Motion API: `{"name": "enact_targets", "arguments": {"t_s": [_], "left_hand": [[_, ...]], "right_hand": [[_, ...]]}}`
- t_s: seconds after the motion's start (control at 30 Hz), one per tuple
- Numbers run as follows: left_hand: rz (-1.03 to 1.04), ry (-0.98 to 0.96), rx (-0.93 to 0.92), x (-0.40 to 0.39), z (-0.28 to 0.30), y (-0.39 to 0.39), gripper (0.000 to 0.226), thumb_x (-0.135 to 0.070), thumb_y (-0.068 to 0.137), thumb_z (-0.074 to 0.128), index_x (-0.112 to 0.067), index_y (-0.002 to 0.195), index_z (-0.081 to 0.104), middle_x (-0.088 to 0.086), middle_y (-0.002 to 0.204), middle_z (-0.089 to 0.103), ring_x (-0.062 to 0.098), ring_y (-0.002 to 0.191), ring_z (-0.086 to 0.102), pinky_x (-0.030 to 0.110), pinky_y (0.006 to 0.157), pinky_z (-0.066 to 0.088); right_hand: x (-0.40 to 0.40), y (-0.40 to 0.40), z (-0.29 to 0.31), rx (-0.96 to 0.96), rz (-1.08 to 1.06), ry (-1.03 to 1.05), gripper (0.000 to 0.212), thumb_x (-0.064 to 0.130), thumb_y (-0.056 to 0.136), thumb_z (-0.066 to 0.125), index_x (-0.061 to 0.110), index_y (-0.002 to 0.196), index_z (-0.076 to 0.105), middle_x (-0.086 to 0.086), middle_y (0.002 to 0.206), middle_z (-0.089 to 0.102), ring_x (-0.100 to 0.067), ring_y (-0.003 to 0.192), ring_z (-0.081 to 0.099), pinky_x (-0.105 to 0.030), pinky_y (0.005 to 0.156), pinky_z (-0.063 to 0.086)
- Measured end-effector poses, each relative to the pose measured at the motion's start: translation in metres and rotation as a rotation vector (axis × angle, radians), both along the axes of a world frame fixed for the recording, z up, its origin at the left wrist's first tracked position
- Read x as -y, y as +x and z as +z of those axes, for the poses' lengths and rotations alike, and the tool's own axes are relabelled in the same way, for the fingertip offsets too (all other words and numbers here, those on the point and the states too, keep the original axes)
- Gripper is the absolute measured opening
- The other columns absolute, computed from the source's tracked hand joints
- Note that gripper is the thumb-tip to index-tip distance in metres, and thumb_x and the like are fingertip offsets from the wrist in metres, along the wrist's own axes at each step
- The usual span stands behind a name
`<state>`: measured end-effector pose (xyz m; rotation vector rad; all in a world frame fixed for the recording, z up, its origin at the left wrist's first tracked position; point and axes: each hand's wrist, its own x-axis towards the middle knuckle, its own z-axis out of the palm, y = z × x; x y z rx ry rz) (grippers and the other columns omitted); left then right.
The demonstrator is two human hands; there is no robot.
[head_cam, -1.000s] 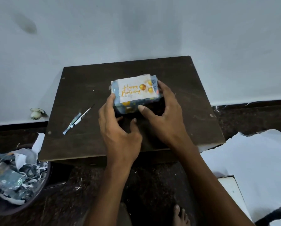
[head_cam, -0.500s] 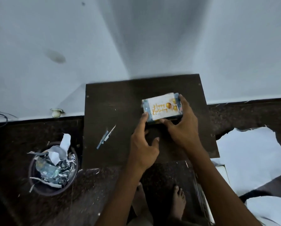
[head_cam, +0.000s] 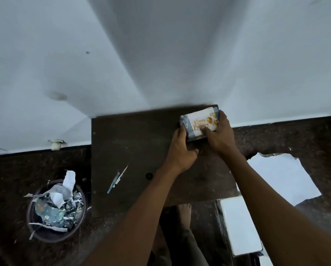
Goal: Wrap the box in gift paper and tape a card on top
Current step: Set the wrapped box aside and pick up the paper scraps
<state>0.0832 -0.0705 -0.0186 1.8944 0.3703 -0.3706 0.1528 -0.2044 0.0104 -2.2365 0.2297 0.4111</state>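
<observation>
Both my hands grasp the wrapped box (head_cam: 192, 131) at the desk (head_cam: 137, 143) far corner | left hand (head_cam: 181, 150), right hand (head_cam: 221, 135) steady it | card (head_cam: 200, 122) on top, likely pressing tape.

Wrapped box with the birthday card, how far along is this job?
Done: the box is covered in gift paper and the card lies on top. In hand: left hand and right hand grip the box at the table's far corner. Whether tape holds the card cannot be seen.

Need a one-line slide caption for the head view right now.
Both hands, left and right, hold the wrapped box with its birthday card at the board's far corner.
</observation>
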Motion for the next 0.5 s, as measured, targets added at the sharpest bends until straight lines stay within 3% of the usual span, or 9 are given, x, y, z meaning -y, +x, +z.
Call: {"name": "enact_targets", "arguments": {"t_s": [0.17, 0.33, 0.5], "left_hand": [[0.018, 0.039, -0.040, 0.003, -0.008, 0.012, 0.105, -0.011, 0.077, 0.074, -0.017, 0.162, 0.014, 0.000, 0.160, 0.023, 0.025, 0.145, 0.034, 0.047, 0.112, 0.045], [0.082, 0.110, -0.025, 0.007, -0.011, 0.019, 0.101, -0.007, 0.069, 0.073, -0.015, 0.159, 0.028, 0.004, 0.157, 0.030, 0.025, 0.142, 0.038, 0.044, 0.112, 0.044], [0.110, 0.043, -0.091, 0.003, -0.007, 0.019, 0.107, 0.000, 0.070, 0.073, -0.023, 0.161, 0.022, -0.002, 0.162, 0.025, 0.023, 0.146, 0.032, 0.045, 0.114, 0.043]], "right_hand": [[-0.006, 0.006, -0.007, 0.012, -0.014, -0.019, 0.082, 0.033, 0.091, 0.072, 0.015, 0.156, 0.026, -0.014, 0.146, 0.046, -0.033, 0.132, 0.048, -0.049, 0.108, 0.043], [-0.006, 0.002, -0.011, 0.027, -0.021, -0.023, 0.085, 0.034, 0.093, 0.068, 0.013, 0.159, 0.018, -0.016, 0.150, 0.039, -0.037, 0.138, 0.041, -0.055, 0.110, 0.040], [-0.006, 0.002, -0.012, 0.031, 0.009, -0.092, 0.087, 0.039, 0.093, 0.066, 0.014, 0.159, 0.015, -0.016, 0.151, 0.037, -0.039, 0.138, 0.039, -0.059, 0.109, 0.040]]}}
